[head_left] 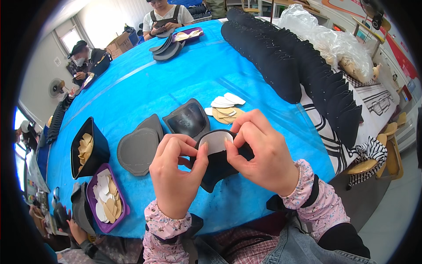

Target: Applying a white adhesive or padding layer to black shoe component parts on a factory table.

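Note:
Both my hands hold a black curved fabric piece in front of me. A white rounded patch lies against its upper edge. My left hand pinches the patch's left side against the black piece between thumb and fingers. On the opposite side, my right hand pinches the patch's right end the same way. Just beyond my hands sits a dark shell-shaped piece with a glossy middle. Small stacks of white patches and tan patches lie beside it. Flat grey pieces rest left of my hands.
A blue cloth covers the table. To my left stand a black bin of tan pieces and a purple tray of patches. Long rows of black pieces fill the right side. Co-workers sit around the far and left edges.

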`<action>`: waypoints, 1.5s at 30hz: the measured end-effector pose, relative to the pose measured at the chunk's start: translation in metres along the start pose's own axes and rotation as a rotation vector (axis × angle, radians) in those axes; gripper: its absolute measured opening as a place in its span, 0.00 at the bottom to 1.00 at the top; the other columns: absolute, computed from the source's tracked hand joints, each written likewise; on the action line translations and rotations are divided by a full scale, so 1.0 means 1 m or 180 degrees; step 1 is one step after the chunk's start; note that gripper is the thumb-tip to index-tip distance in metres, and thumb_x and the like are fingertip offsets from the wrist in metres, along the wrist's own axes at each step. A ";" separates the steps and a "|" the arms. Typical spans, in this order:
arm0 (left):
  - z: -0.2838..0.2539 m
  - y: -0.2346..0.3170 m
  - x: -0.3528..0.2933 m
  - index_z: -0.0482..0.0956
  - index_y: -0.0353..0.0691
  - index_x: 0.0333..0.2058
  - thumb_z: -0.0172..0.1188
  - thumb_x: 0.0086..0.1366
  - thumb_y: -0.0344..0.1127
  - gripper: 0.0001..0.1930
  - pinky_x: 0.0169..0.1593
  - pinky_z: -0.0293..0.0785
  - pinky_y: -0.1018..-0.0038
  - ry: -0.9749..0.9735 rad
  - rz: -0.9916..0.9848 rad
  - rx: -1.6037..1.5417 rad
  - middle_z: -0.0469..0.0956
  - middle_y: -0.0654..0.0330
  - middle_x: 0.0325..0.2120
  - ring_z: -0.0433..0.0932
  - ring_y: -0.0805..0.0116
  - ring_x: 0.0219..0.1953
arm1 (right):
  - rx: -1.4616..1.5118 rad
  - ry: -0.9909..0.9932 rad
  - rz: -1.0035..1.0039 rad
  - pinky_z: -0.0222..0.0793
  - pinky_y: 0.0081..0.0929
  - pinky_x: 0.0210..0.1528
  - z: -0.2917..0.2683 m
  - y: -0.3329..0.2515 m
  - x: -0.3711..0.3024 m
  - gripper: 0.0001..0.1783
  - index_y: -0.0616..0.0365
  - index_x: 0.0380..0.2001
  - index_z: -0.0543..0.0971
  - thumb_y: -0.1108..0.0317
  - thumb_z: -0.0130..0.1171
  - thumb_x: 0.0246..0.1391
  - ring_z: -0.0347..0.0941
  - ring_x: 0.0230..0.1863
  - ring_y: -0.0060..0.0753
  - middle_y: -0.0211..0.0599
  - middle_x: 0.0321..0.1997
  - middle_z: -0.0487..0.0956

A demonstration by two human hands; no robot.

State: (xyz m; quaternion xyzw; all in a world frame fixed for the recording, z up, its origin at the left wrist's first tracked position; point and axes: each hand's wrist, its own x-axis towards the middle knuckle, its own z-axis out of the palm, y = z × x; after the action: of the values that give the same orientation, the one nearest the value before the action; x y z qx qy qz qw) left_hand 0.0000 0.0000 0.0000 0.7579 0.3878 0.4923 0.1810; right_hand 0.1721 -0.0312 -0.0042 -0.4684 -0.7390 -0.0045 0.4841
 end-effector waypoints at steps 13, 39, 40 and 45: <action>-0.012 0.004 -0.004 0.68 0.33 0.21 0.64 0.54 0.23 0.11 0.25 0.69 0.84 0.0022 -0.0092 0.0039 0.73 0.61 0.26 0.71 0.80 0.26 | 0.0134 0.0059 -0.0125 0.69 0.31 0.27 0.008 -0.005 0.005 0.11 0.60 0.23 0.67 0.75 0.61 0.46 0.71 0.29 0.41 0.41 0.33 0.69; -0.023 -0.005 -0.001 0.74 0.30 0.28 0.53 0.66 0.34 0.12 0.25 0.59 0.75 -0.1240 -0.0692 -0.0624 0.66 0.62 0.21 0.65 0.75 0.23 | 0.0160 0.0128 -0.0221 0.69 0.31 0.31 0.015 -0.007 0.003 0.09 0.62 0.25 0.69 0.73 0.60 0.50 0.72 0.30 0.42 0.42 0.35 0.71; -0.019 -0.002 -0.002 0.72 0.28 0.23 0.51 0.68 0.35 0.17 0.24 0.56 0.72 -0.1017 -0.0551 -0.0502 0.64 0.59 0.18 0.63 0.72 0.20 | 0.0178 0.0123 -0.0205 0.68 0.32 0.31 0.015 -0.006 0.003 0.09 0.62 0.25 0.69 0.72 0.60 0.50 0.71 0.29 0.42 0.41 0.35 0.71; -0.017 -0.002 -0.002 0.71 0.28 0.23 0.50 0.68 0.36 0.17 0.23 0.56 0.71 -0.0940 -0.0426 -0.0339 0.64 0.57 0.18 0.62 0.68 0.18 | 0.0091 0.0061 -0.0130 0.67 0.32 0.31 0.013 -0.004 0.004 0.10 0.61 0.25 0.69 0.70 0.59 0.52 0.70 0.29 0.42 0.41 0.33 0.70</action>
State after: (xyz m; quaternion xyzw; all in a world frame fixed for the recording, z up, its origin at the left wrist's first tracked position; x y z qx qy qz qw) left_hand -0.0163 -0.0021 0.0052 0.7838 0.3800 0.3823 0.3083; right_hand 0.1594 -0.0249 -0.0068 -0.4461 -0.7438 -0.0083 0.4976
